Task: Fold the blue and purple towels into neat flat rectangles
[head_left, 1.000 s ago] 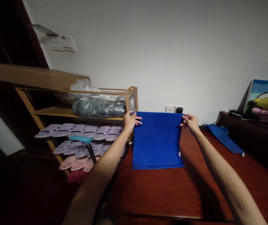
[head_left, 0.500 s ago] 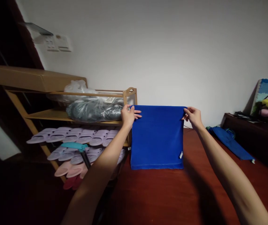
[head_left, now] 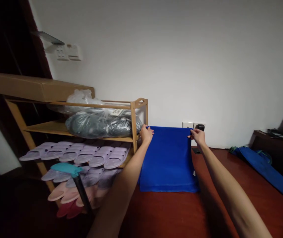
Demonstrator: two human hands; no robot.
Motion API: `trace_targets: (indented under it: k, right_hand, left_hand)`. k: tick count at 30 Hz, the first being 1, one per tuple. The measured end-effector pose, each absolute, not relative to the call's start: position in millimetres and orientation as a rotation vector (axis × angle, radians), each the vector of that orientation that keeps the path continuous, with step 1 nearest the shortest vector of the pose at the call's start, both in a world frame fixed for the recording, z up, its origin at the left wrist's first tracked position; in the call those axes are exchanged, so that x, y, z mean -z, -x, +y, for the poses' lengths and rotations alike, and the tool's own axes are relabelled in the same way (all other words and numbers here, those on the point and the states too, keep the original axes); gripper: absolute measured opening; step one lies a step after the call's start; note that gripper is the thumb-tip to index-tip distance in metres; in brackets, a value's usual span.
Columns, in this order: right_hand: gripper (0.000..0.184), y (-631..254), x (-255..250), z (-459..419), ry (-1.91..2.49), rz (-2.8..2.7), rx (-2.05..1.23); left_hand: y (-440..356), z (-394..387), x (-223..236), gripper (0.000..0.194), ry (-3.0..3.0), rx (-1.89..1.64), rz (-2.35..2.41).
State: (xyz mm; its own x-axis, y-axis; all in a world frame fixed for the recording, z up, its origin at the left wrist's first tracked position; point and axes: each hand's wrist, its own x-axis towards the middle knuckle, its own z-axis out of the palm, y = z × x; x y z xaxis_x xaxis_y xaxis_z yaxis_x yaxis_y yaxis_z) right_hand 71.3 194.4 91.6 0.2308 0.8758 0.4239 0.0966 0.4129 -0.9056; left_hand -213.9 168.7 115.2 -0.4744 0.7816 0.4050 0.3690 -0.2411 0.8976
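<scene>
A bright blue towel hangs folded over between my two hands, its lower edge resting on the dark red-brown table. My left hand pinches the towel's upper left corner, beside the wooden rack's post. My right hand pinches the upper right corner. Both arms reach forward over the table. A small white tag shows at the towel's lower right edge.
A wooden shoe rack at the left holds plastic-wrapped bundles and rows of lilac slippers. A teal-headed tool handle leans before it. Another blue cloth lies at the right. A wall socket with a plug sits behind the towel.
The view has swung right and down. My hands have moved closer together and lower, and the towel's top edge has dropped toward the far side of the table.
</scene>
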Motion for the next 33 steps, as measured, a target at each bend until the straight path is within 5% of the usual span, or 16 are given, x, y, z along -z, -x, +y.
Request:
trace_targets:
  k: [6, 16, 22, 33]
  right_hand:
    - [0.031, -54, -23, 235, 1.207, -1.362, -0.663]
    - [0.061, -39, 39, 241, 1.52, -2.001, -0.46]
    - [0.078, -33, 52, 243, 1.717, -2.195, -0.393]
    - [0.078, -32, 37, 219, 1.864, -2.232, -0.26]
  left_hand:
    - [210, 200, -49, 0.026, -1.563, -1.471, 1.894]
    - [221, 202, 22, 0.055, -2.055, -0.801, 1.961]
    - [227, 208, 33, 0.067, -2.127, -0.489, 1.995]
    - [217, 186, 17, 0.064, -2.277, -0.415, 2.138]
